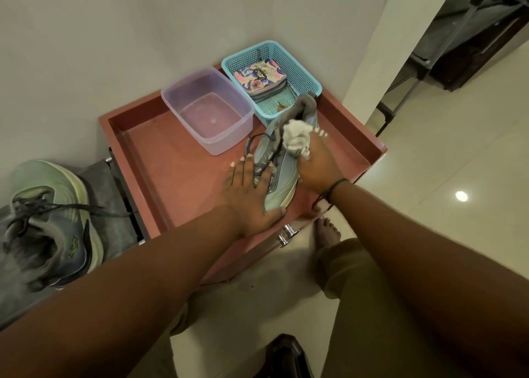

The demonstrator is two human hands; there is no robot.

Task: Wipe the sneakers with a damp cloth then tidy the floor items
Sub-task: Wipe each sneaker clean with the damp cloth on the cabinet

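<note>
While the left hand (249, 194) lies flat, fingers straight, on the sneaker (279, 160) atop the red table (160, 160), the right hand (317, 163) has its fingers curled round a white cloth (296, 138) pressed against the sneaker's collar; a clear tub (207, 108) stands just beyond the left fingers.

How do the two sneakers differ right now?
The sneaker on the red tray lies under both hands: the left hand presses it flat, the right hand rubs a white cloth on it. The other sneaker sits untouched on a grey surface off to the left. Both are grey-green lace-ups, seemingly a pair.
</note>
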